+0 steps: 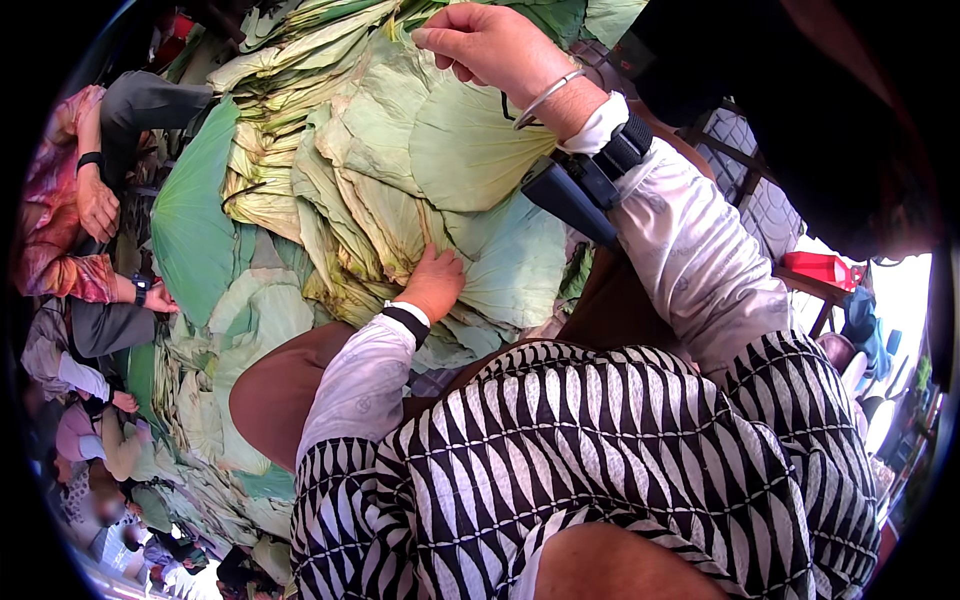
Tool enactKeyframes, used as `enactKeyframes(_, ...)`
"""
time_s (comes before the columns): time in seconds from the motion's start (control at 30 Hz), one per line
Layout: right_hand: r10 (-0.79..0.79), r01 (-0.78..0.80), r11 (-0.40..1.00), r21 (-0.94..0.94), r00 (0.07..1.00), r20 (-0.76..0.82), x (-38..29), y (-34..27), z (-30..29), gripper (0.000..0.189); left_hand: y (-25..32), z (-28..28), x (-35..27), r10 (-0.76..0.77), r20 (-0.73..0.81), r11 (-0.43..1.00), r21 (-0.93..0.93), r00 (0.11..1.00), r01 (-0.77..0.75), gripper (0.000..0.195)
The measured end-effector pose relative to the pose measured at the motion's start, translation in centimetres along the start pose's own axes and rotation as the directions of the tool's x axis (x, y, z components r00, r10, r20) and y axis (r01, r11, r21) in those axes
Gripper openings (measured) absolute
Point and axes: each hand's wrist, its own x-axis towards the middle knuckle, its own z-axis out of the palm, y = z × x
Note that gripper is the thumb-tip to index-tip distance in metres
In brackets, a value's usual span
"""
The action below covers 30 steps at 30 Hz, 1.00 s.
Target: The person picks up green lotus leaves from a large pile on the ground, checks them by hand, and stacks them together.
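Observation:
Large lotus leaves lie in an overlapping heap before me, pale green with yellowed, creased folds. My left hand grips a bunch of folded lotus leaves near its brownish gathered end, its fingertips buried among the folds. Above the far part of the heap is my right hand, its thumb drawn against curled fingers. Whether something thin is pinched there cannot be made out. A broad round lotus leaf spreads below that hand, and a bluish-green leaf lies right of my left hand.
At the left sits a person whose hand is at the edge of an upright green leaf. Further people sit beyond along the leaf heap. A dark cord crosses stacked leaves. On the right, a red object rests on a wooden stool.

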Motion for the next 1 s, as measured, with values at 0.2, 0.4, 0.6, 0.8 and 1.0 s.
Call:
enactKeyframes(0.2,-0.004,0.007,0.999,0.051,0.998,-0.064,1.5,0.9,0.1,0.017,-2.9,-8.7,-0.4,-0.066,0.358,0.922,-0.336,0.931,0.194,0.024)
enactKeyframes(0.4,-0.094,0.093,0.995,-0.020,0.992,-0.083,-0.3,-0.6,-1.7,0.018,-11.1,-20.1,-9.0,-0.670,-0.010,0.205,-0.964,0.743,0.172,0.019)
enactKeyframes(0.6,-0.148,0.145,0.989,0.034,0.980,0.135,-1.1,-2.0,1.9,0.018,-12.9,-19.0,-11.6,-0.995,-0.055,0.008,-0.884,0.088,-0.468,0.021)
enactKeyframes(0.8,-0.263,0.316,0.940,-0.130,0.912,0.314,-2.5,-0.4,6.3,0.014,-10.6,-17.7,-8.8,-0.846,-0.046,-0.280,-0.809,0.531,-0.516,0.026)
enactKeyframes(1.0,-0.284,0.353,0.910,-0.218,0.913,0.294,-2.9,0.5,7.4,0.013,-9.4,-17.7,-7.1,-0.805,-0.048,-0.286,-0.841,0.591,-0.459,0.032)
